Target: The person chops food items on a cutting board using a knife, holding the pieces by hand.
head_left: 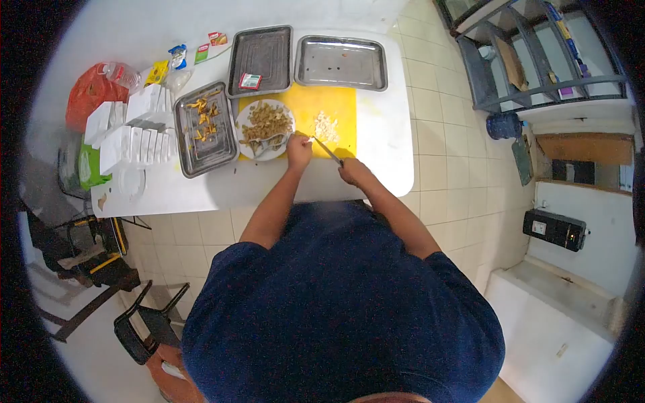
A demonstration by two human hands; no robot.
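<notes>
Knife [326, 150] over yellow board [342, 101]

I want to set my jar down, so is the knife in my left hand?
No, the knife is in your right hand, its blade pointing toward your left.

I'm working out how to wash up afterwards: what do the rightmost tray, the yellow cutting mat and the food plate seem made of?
Rightmost tray: metal, by its grey sheen; steel or aluminium, I can't tell.
Yellow cutting mat: probably plastic, flat, smooth and evenly coloured.
Food plate: smooth and white; ceramic, melamine or other plastic would all fit.
</notes>
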